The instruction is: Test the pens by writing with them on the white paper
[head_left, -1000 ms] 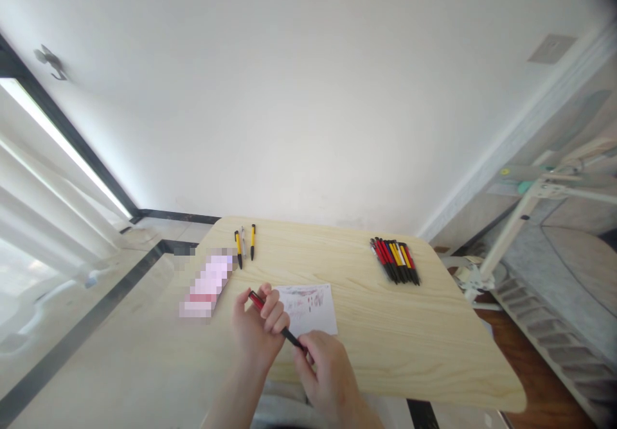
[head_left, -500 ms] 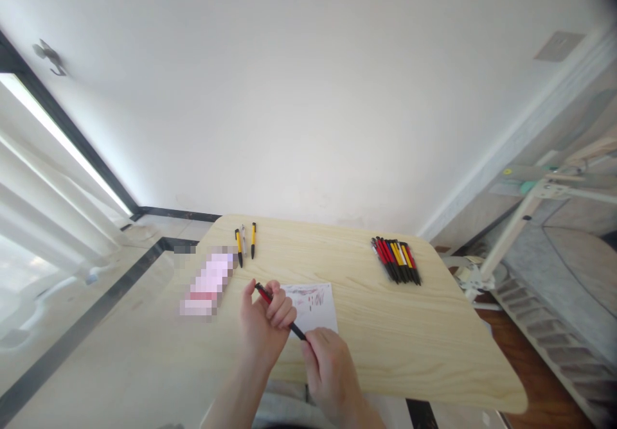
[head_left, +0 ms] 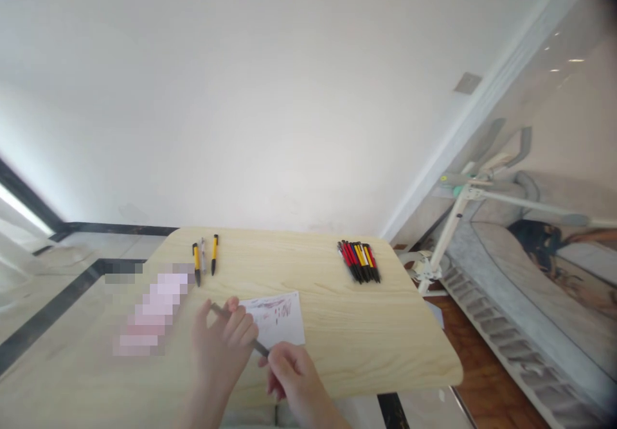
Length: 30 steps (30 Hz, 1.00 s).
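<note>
A dark pen (head_left: 261,348) slants down to the right between my two hands, above the near part of the table. My left hand (head_left: 226,336) has its fingers wrapped round the pen's upper part, and the clip end shows past the thumb. At the lower end, my right hand (head_left: 295,370) pinches the tip between thumb and fingers. Behind the hands lies a white sheet of paper (head_left: 284,326) with reddish and dark scribbles, its left part hidden by my left hand.
Several red, yellow and black pens (head_left: 359,262) lie side by side at the table's right. On the left rest two yellow pens (head_left: 214,255) and a white pen (head_left: 203,255), beside a blurred pinkish patch (head_left: 159,307). The wooden table (head_left: 366,332) meets a white wall (head_left: 289,127).
The whole view has swung right, so the table and hands appear further left. My right fingers have shifted at the pen's tip; both hands still hold it.
</note>
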Each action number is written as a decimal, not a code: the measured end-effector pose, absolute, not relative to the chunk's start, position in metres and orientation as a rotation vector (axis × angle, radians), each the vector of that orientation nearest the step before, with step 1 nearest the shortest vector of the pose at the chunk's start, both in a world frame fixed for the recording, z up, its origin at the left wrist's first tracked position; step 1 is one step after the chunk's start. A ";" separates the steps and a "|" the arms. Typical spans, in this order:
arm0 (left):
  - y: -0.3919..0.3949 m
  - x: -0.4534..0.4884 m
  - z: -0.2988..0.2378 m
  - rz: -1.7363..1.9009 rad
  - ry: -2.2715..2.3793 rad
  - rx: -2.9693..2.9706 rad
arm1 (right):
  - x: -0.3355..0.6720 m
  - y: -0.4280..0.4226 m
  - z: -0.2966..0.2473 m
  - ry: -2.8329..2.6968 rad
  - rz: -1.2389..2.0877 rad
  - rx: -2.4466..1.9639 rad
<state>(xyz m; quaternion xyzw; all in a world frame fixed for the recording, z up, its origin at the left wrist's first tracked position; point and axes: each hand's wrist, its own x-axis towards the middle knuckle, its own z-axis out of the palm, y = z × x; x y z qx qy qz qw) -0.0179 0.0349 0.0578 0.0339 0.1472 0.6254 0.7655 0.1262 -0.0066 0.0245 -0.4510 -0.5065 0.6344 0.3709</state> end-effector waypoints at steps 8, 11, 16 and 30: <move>0.033 -0.031 0.063 1.409 0.356 0.088 | 0.139 -0.006 0.040 -1.448 1.313 -1.236; 0.033 -0.026 0.064 1.463 0.314 0.078 | 0.142 -0.004 0.042 -1.479 1.279 -1.247; 0.033 -0.025 0.060 1.521 0.236 0.082 | 0.147 -0.001 0.038 -1.505 1.232 -1.279; 0.032 -0.002 0.061 1.328 0.550 0.181 | 0.138 0.003 0.042 -1.962 0.739 -1.310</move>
